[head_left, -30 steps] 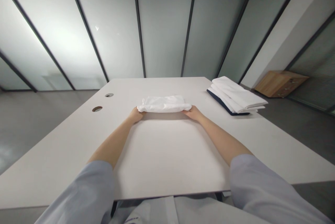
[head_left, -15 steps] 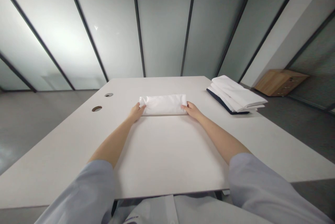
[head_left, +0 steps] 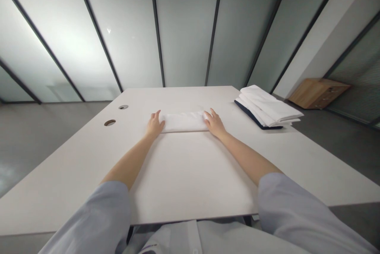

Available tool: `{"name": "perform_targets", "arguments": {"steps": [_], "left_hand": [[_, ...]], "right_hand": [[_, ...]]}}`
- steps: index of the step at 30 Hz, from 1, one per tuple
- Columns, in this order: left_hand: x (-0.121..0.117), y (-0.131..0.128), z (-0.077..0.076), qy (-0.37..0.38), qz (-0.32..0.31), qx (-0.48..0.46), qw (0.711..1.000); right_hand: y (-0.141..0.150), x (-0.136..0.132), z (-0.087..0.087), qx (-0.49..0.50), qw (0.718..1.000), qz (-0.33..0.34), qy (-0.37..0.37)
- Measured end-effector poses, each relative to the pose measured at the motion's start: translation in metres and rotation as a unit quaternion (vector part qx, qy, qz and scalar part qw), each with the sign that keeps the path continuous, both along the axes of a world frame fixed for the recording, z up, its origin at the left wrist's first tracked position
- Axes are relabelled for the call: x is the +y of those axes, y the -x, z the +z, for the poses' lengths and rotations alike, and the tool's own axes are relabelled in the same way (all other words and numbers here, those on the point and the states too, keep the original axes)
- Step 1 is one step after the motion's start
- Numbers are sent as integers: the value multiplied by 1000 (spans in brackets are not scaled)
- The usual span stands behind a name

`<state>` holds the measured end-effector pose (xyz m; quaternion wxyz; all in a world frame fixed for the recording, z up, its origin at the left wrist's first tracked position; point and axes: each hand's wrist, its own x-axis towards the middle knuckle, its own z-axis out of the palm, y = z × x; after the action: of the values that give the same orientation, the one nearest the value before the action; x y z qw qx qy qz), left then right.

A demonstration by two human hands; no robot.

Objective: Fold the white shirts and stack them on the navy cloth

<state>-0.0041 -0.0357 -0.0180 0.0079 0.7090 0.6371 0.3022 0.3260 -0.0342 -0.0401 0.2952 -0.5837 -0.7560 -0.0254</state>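
Observation:
A white folded cloth (head_left: 184,121) lies flat as a narrow strip on the white table (head_left: 190,175), a little beyond its middle. My left hand (head_left: 154,124) rests on the strip's left end, fingers stretched out flat. On the right end lies my right hand (head_left: 214,122), also spread and flat. Both press down on the cloth and hold nothing.
A stack of folded white cloths over a dark one (head_left: 267,108) sits at the table's far right. Two round cable holes (head_left: 110,122) are at the left side. A wooden cabinet (head_left: 319,93) stands on the floor at the right. Glass wall panels rise behind the table.
The loosely bunched cloth was folded over away from me and flattened into a strip. Both hands let go of its near edge and now lie open on its ends.

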Motion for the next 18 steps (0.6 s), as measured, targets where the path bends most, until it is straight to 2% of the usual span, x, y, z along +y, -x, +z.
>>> {"name": "perform_targets", "arguments": {"steps": [2, 6, 10, 14, 18], "left_hand": [[0, -1, -2, -28, -49, 52, 997], [1, 0, -7, 52, -119, 90, 987], [0, 3, -11, 90, -134, 91, 983], [-2, 4, -11, 81, -138, 112, 981], [0, 4, -13, 55, -111, 120, 985]], "right_hand": [[1, 0, 1, -37, 999, 21, 17], [-1, -2, 2, -36, 995, 46, 78], [-2, -5, 3, -22, 994, 46, 100], [1, -10, 8, -34, 995, 36, 90], [3, -14, 20, -71, 994, 16, 79]]}}
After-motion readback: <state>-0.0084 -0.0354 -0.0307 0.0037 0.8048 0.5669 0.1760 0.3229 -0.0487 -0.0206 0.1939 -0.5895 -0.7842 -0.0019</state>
